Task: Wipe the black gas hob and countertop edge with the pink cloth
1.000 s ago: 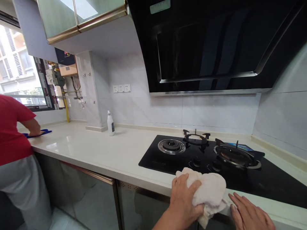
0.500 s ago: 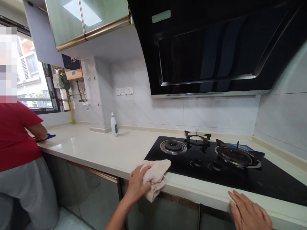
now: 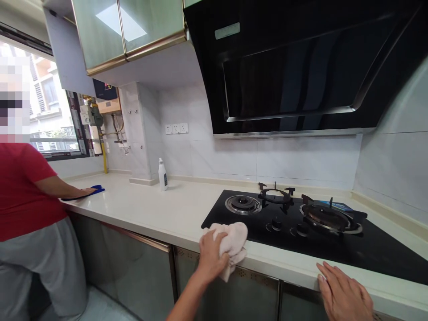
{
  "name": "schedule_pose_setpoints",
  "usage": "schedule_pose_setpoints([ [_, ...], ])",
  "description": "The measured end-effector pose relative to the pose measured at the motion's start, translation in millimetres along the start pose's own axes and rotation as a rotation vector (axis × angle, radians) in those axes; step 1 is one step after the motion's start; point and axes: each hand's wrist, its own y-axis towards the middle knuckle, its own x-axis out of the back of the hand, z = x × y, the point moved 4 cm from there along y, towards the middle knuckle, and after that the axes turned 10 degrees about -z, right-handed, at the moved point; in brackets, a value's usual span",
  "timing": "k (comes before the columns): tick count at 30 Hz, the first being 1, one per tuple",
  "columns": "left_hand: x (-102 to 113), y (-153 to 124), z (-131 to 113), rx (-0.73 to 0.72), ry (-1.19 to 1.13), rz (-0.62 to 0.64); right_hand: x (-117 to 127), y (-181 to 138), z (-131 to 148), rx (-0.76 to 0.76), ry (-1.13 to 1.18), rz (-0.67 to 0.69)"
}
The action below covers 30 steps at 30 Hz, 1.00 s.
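Observation:
My left hand (image 3: 211,254) grips a pale pink cloth (image 3: 236,238), which is bunched up over the counter's front edge at the near left corner of the black gas stove (image 3: 256,229). Part of the cloth hangs below the edge. To the right, my right hand (image 3: 346,290) rests with fingers stretched out on the white counter's front edge, just in front of the stove, and holds nothing. Between the hands and the burners are two black stove knobs (image 3: 276,224).
A white bottle (image 3: 162,175) stands on the counter (image 3: 133,203) near the wall. At the left, a person in a red shirt (image 3: 26,187) presses a blue cloth (image 3: 96,189) on the counter. A black range hood (image 3: 287,80) slants above the stove; wall cabinets (image 3: 150,26) hang beside it.
My left hand has slid to the right along the counter edge with the cloth. My right hand has barely moved. The other person's arm has reached farther right with the blue cloth.

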Motion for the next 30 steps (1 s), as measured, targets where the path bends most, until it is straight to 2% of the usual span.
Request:
schedule_pose_setpoints([
  [6,-43.5,-12.4,-86.4,-0.152,-0.154,0.103,-3.0,-2.0,-4.3,0.026,-0.009,0.020],
  [8,-54.7,-14.0,-105.0,-0.180,-0.187,0.131,-4.3,-3.7,-5.9,0.041,-0.006,0.019],
  [11,-62.3,-13.3,-119.0,-0.195,-0.218,0.157,-7.3,-5.9,-9.0,0.000,0.019,0.039],
  [16,-54.5,-5.0,-119.0,-0.189,-0.263,0.241,-7.2,7.1,-10.1,-0.264,0.122,0.080],
  [19,-44.4,3.4,-114.8,-0.137,-0.345,0.328,-3.5,29.0,6.8,-0.343,0.203,0.076],
  [22,-34.9,13.3,-106.9,-0.005,-0.487,0.328,-8.5,51.1,47.2,-0.224,0.263,0.118],
  [26,-33.9,23.8,-89.3,0.163,-0.724,0.255,-35.9,59.4,109.4,-0.037,0.296,0.234],
  [28,-37.5,28.7,-78.8,0.189,-0.804,0.221,-50.4,56.2,127.4,-0.009,0.287,0.251],
  [30,-40.0,35.4,-67.2,0.185,-0.818,0.172,-61.4,52.2,133.0,0.000,0.269,0.254],
])
